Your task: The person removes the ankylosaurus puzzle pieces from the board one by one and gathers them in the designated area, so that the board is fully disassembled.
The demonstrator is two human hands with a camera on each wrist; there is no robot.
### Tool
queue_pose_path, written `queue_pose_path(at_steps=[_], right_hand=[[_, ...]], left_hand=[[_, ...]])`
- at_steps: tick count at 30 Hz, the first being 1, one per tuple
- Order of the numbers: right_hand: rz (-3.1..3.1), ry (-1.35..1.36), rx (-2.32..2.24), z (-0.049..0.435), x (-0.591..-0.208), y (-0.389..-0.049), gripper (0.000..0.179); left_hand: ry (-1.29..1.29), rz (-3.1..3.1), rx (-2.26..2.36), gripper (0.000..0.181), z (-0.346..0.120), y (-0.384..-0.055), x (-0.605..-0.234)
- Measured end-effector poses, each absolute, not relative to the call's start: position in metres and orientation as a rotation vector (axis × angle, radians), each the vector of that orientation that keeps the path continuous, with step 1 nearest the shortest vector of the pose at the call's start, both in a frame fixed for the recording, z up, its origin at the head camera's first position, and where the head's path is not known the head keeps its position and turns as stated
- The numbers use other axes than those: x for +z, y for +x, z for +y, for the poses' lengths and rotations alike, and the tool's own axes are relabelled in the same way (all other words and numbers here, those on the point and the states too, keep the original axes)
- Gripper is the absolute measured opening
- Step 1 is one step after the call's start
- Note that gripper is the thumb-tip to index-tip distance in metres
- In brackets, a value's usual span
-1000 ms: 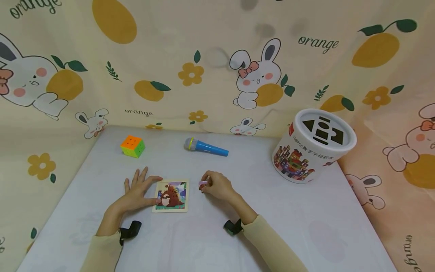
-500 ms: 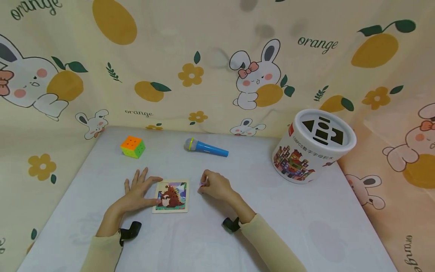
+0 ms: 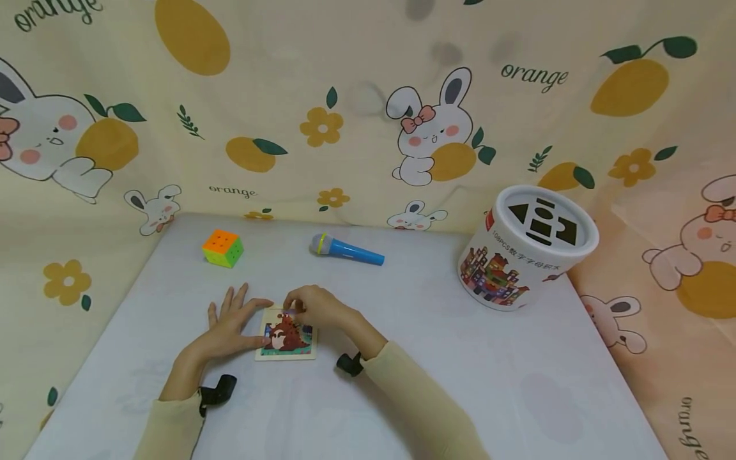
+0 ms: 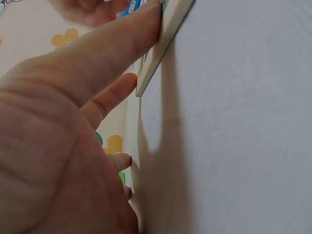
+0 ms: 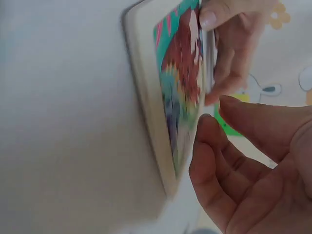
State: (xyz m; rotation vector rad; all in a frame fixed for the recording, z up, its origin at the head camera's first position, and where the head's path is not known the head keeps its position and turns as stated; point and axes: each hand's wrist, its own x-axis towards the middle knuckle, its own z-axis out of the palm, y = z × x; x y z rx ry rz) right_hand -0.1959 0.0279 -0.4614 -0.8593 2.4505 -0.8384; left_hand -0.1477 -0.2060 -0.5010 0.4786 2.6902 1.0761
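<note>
A small square jigsaw puzzle (image 3: 285, 357) with a pale frame and a brown dinosaur picture lies on the table. My left hand (image 3: 227, 331) spreads straight fingers beside it. The left thumb presses on the puzzle's left side, and the index finger touches near its upper left corner; the left wrist view shows the thumb over the puzzle edge (image 4: 168, 41). Over the puzzle's upper right part is my right hand (image 3: 322, 308), thumb and fingers curled in a pinch. The small puzzle piece in that pinch is mostly hidden by the fingers, also in the right wrist view.
A puzzle cube (image 3: 223, 248) sits at the back left of the white table (image 3: 368, 409). Behind the hands lies a blue toy microphone (image 3: 347, 250). To the back right stands a white bucket (image 3: 526, 249) with shaped holes in its lid. A printed curtain (image 3: 345, 57) hangs behind.
My right hand has moved left, from beside the puzzle to over its upper right part, carrying the small pinkish puzzle piece. The left hand stays on the puzzle.
</note>
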Motion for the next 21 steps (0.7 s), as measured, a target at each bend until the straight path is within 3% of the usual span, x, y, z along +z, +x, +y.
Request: queue_pose_path(at_steps=[21], right_hand=[[2.412,-0.774,-0.680,0.003,-0.467,-0.203,0.018]], left_hand=[[0.498,2.690,1.077,0.065,-0.208,-0.148,-0.502]])
